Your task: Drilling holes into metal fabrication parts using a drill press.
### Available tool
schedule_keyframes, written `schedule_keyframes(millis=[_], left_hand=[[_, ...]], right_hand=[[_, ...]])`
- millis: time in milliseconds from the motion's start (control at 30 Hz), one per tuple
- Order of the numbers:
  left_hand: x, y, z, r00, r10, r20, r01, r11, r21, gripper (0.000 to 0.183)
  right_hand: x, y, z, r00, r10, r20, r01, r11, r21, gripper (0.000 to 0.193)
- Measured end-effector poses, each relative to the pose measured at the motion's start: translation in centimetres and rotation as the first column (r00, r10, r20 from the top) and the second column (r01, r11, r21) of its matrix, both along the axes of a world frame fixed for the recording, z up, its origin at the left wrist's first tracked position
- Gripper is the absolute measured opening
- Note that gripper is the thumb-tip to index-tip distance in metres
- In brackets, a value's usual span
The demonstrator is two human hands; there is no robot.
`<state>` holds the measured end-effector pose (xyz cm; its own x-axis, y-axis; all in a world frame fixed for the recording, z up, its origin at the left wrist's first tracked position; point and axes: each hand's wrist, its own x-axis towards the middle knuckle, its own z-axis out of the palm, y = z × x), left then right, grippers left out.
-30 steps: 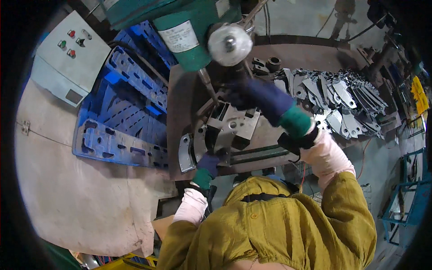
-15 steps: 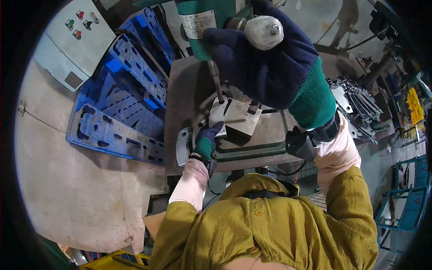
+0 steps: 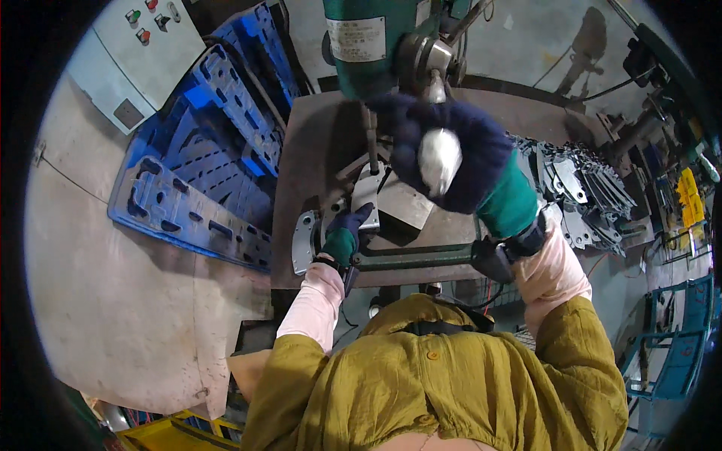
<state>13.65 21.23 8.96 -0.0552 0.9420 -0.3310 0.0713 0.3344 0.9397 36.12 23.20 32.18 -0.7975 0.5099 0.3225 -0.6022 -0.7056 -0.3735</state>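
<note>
A green drill press [image 3: 357, 71] stands in front of me, its thin drill bit [image 3: 372, 139] pointing down at a flat grey metal plate [image 3: 366, 197]. My left hand [image 3: 347, 227], in a dark blue glove with a green cuff, presses and grips the near end of that plate. The plate lies beside a steel block [image 3: 402, 203]. In a matching glove, my right hand [image 3: 470, 154] is wrapped round the press's feed lever, whose grip [image 3: 439, 161] is covered in whitish wrap. That hand hides part of the steel block and is slightly blurred.
A curved metal plate [image 3: 304, 242] lies left of my left hand. Many similar plates [image 3: 579, 188] are piled at the right of the worktable [image 3: 308, 150]. Blue plastic pallets [image 3: 195, 203] and a control box [image 3: 135, 60] with buttons stand at the left.
My right hand has come down and toward me with the feed lever, uncovering the lever's hub and more of the plate pile. My left hand stays on the plate. The view has shifted slightly.
</note>
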Motion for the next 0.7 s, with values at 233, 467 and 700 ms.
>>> schedule_keyframes(millis=[233, 467, 700], left_hand=[[-1.1, 0.8, -4.3, 0.983, -0.031, -0.18, 0.042, 0.997, 0.058, 0.061], [-0.7, 3.0, -4.8, 0.975, -0.041, -0.219, -0.031, 0.949, -0.315, 0.085], [0.0, 2.4, -3.2, 0.853, -0.051, -0.52, -0.005, 0.994, -0.105, 0.085]], right_hand=[[0.6, 0.8, -6.6, 0.341, -0.891, 0.299, 0.169, 0.371, 0.913, 0.045], [-0.5, 1.9, -7.3, 0.113, -0.752, 0.649, 0.45, 0.621, 0.641, 0.024], [0.1, 3.8, -9.7, -0.137, -0.813, 0.566, 0.415, 0.472, 0.778, 0.024]])
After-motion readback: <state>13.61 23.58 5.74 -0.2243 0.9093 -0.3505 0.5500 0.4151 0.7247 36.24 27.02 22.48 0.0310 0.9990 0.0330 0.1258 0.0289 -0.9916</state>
